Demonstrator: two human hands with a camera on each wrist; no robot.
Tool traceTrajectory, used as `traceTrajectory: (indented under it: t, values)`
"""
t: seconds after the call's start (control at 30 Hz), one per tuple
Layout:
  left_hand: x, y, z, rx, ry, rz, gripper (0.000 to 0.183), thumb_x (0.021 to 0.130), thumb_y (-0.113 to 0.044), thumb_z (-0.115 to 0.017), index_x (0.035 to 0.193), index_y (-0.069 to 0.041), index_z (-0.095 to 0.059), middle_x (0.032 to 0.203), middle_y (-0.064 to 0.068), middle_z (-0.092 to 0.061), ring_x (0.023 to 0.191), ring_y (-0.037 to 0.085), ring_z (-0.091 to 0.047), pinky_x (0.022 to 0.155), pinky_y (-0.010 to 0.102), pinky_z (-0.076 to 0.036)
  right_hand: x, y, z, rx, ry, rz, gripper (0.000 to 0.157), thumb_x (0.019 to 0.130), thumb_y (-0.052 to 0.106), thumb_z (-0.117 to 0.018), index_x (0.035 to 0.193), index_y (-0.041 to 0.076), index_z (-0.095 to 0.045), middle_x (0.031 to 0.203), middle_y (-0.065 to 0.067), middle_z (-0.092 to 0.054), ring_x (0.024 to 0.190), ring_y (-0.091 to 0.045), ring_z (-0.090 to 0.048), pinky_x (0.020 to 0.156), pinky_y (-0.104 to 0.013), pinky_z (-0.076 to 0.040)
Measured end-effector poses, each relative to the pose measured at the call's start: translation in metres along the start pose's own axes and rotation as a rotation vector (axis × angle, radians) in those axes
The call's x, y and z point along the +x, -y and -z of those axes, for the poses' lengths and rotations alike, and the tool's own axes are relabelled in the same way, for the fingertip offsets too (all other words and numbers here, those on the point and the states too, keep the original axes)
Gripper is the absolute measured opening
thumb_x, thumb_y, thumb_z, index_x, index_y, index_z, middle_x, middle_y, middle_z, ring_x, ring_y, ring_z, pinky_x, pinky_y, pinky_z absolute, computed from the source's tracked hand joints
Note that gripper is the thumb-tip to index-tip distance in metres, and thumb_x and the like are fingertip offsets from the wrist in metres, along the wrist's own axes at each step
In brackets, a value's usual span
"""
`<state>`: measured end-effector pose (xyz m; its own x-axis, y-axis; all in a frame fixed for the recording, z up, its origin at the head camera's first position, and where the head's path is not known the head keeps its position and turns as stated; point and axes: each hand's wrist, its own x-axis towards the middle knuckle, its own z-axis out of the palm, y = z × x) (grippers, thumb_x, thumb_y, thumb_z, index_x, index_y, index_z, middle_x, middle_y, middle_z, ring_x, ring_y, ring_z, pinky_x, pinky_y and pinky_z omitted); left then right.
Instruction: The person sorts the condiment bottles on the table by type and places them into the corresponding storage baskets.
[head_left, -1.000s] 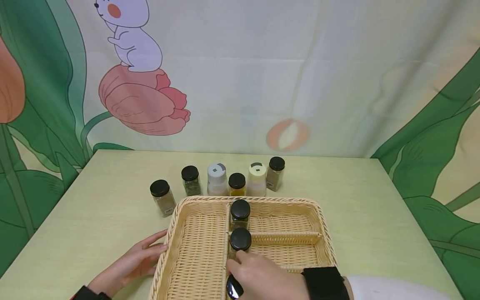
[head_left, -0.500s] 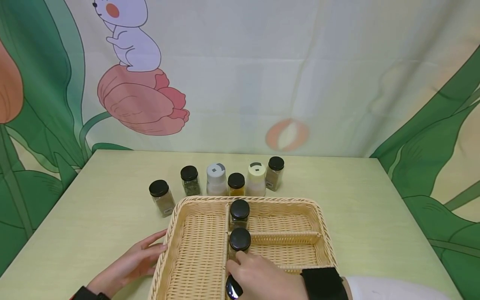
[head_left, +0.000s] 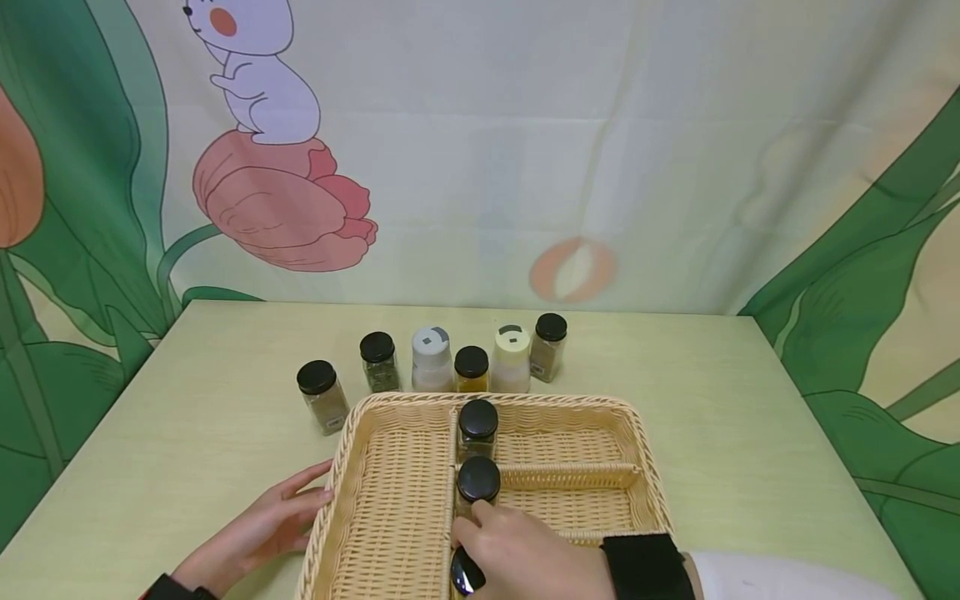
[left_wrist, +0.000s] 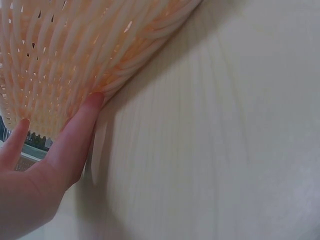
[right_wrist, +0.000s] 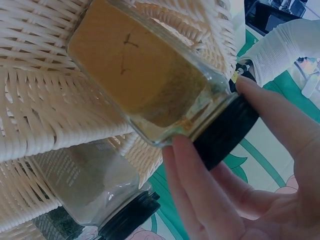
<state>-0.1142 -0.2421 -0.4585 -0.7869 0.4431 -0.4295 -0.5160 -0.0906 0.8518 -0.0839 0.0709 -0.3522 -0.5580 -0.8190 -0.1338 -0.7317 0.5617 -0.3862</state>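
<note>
My right hand (head_left: 528, 550) grips a spice jar of orange-brown powder (right_wrist: 137, 65) by its neck and black lid (head_left: 467, 572), low inside a divided wicker basket (head_left: 405, 500). In the right wrist view the fingers and thumb sit on either side of the lid. Two more black-lidded spice jars stand in line beyond it, one close to my fingers (head_left: 478, 479) and one at the basket's far end (head_left: 477, 419). At the basket's left outer wall, my left hand (head_left: 258, 533) rests with extended fingers, fingertips against the weave.
Behind the basket stand two shakers, one white-capped (head_left: 431, 358) and one with a yellowish cap (head_left: 512, 358), around a yellow spice jar (head_left: 472, 369). More black-lidded jars stand at the far left (head_left: 322, 398), left (head_left: 379, 362) and right (head_left: 548, 348). A printed curtain (head_left: 450, 167) hangs behind the table.
</note>
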Motion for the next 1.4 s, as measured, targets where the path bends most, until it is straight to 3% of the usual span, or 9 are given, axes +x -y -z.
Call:
traceTrajectory:
  t: [0.37, 0.6, 0.87, 1.1, 1.4]
  values:
    - [0.001, 0.0, -0.001, 0.015, -0.021, 0.01, 0.074, 0.091, -0.025, -0.047, 0.142, -0.005, 0.003, 0.131, 0.014, -0.04, 0.104, 0.02, -0.052, 0.084, 0.047, -0.043, -0.003, -0.001, 0.001, -0.017, -0.007, 0.015, 0.047, 0.073, 0.035, -0.071, 0.105, 0.003, -0.058, 0.086, -0.002, -0.054, 0.067, 0.0, -0.047, 0.058, -0.011, -0.039]
    - [0.001, 0.0, -0.001, 0.019, -0.02, 0.008, 0.073, 0.092, -0.026, -0.046, 0.142, -0.005, 0.003, 0.131, 0.014, -0.04, 0.104, 0.019, -0.052, 0.083, 0.047, -0.043, -0.004, -0.002, 0.005, 0.049, 0.014, 0.01, 0.043, 0.079, 0.037, -0.063, 0.106, 0.004, -0.058, 0.086, 0.0, -0.055, 0.068, 0.0, -0.046, 0.06, -0.011, -0.039]
    - [0.001, -0.001, -0.001, 0.02, -0.005, -0.001, 0.073, 0.092, -0.025, -0.046, 0.142, -0.005, 0.003, 0.131, 0.013, -0.04, 0.104, 0.019, -0.052, 0.084, 0.046, -0.043, -0.008, -0.002, 0.022, -0.047, -0.124, 0.083, 0.033, 0.082, 0.036, -0.061, 0.098, 0.007, -0.06, 0.078, 0.005, -0.049, 0.06, 0.002, -0.041, 0.053, -0.008, -0.034]
    - [0.001, -0.003, -0.001, 0.026, -0.013, 0.016, 0.073, 0.092, -0.026, -0.046, 0.142, -0.005, 0.004, 0.132, 0.016, -0.038, 0.105, 0.019, -0.051, 0.084, 0.047, -0.043, -0.007, -0.011, 0.04, -0.156, -0.246, 0.046, 0.029, 0.081, 0.033, -0.063, 0.096, 0.009, -0.061, 0.079, 0.002, -0.053, 0.06, -0.001, -0.045, 0.05, -0.01, -0.036]
    - [0.0, -0.001, 0.0, 0.016, 0.009, 0.003, 0.072, 0.093, -0.025, -0.045, 0.142, -0.006, 0.004, 0.132, 0.014, -0.039, 0.106, 0.02, -0.051, 0.084, 0.047, -0.043, 0.001, -0.04, 0.059, -0.103, -0.232, -0.055, 0.029, 0.083, 0.027, -0.061, 0.102, 0.006, -0.059, 0.093, -0.003, -0.058, 0.071, -0.011, -0.057, 0.063, -0.02, -0.046]
